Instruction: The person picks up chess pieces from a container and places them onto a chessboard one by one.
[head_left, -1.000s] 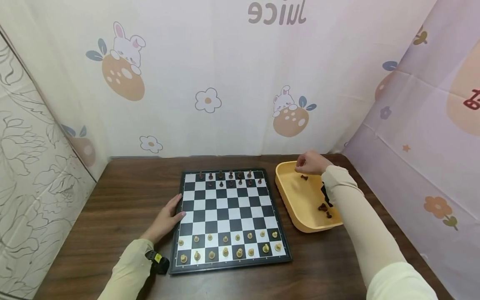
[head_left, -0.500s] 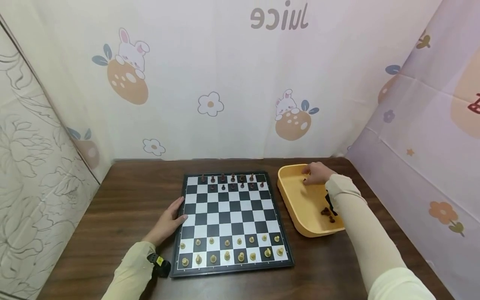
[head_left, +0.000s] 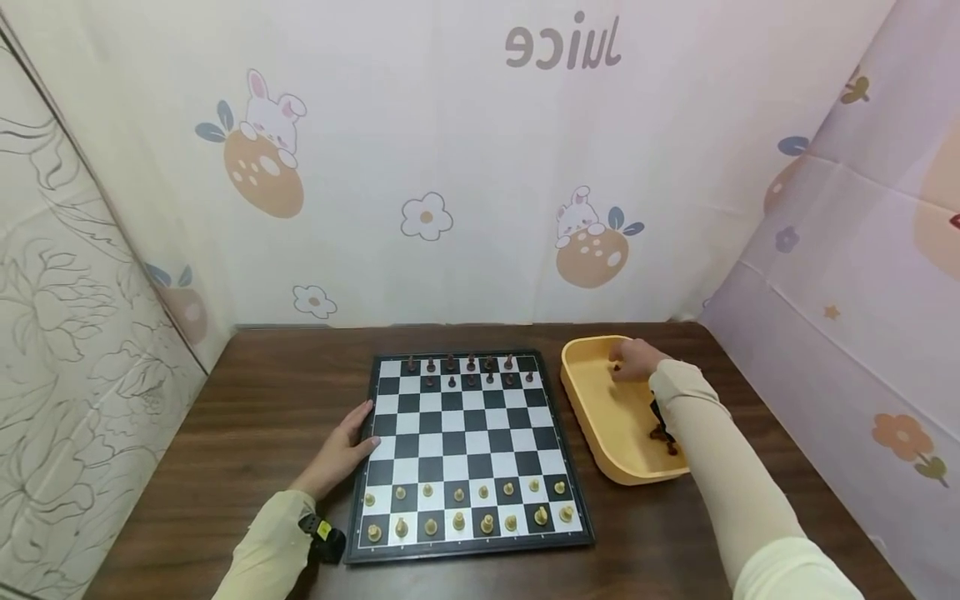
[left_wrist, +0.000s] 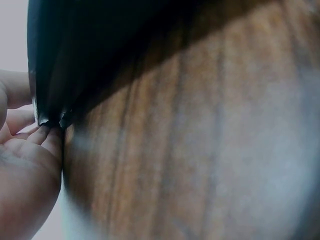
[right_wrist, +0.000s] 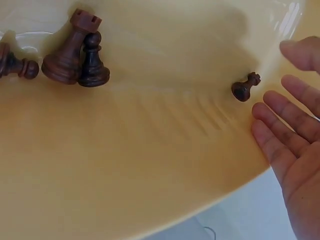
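My left hand (head_left: 341,454) rests against the left edge of a black-and-white chessboard (head_left: 461,442), thumb at the border. In the left wrist view its fingers (left_wrist: 45,137) touch the board's dark edge (left_wrist: 55,65). My right hand (head_left: 637,358) reaches into the far end of a yellow tray (head_left: 611,475). In the right wrist view the right fingers (right_wrist: 280,117) are spread beside a brown rook (right_wrist: 245,87) lying tilted, the thumb apart from them. Farther off in the tray are a larger-looking rook (right_wrist: 72,47), a pawn (right_wrist: 94,62) and a partly cropped piece (right_wrist: 17,65).
Cream chess pieces (head_left: 459,521) stand in two rows on the near side of the board. Dark pieces (head_left: 471,364) occupy two rows on the far side. A brown wooden table (head_left: 277,392) carries board and tray, with patterned curtains (head_left: 450,167) behind and at the sides.
My right hand has come down from the tray's far rim and moved over the small dark piece there. The head view has tilted slightly. The left hand stays on the board's edge.
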